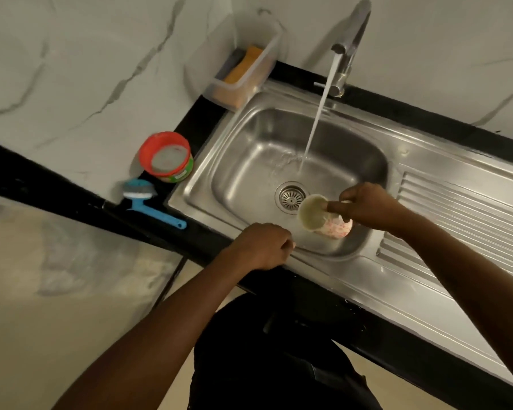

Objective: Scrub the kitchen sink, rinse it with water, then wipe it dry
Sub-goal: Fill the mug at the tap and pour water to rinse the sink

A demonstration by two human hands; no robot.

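The black worktop (187, 125) carries the steel sink (279, 143), its basin lying beneath both hands, a ribbed drainboard (456, 208) to its right. The tap (350, 39) pours a stream of water (317, 119) that lands just behind the drain strainer (290, 197). The right hand (370, 207) hangs over the basin's near right corner, fingers pinching a small cup (323, 217) tilted on its side. The left hand (264, 245) is curled closed, resting on the sink's front rim. A red tub (166, 156) and blue brush (148, 202) sit left of the sink
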